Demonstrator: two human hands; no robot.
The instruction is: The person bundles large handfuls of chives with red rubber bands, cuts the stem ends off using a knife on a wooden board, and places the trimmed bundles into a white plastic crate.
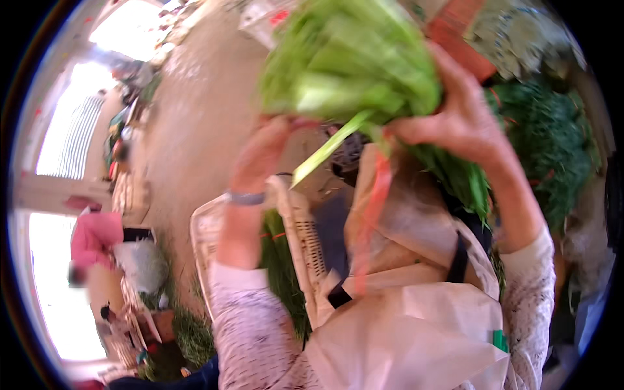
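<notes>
A bunch of light green leafy vegetables [351, 62] is held up in front of me, smeared by motion. My right hand [458, 114] grips its right side, thumb toward the stem end. At its lower left edge, my left hand [276, 133] presses against it; the fingers are blurred and partly behind the leaves. One pale stalk [328, 151] juts down and left from the bunch. A red ribbon-like tie [375, 208] hangs below it over my beige apron [409, 312].
A cream plastic crate [300, 227] stands below my left forearm, with dark green long-leaved bunches [283, 279] beside its slatted wall. Feathery dark greens [552, 143] are heaped at right, near a red-orange strip [465, 49]. A person in pink [94, 234] is at far left.
</notes>
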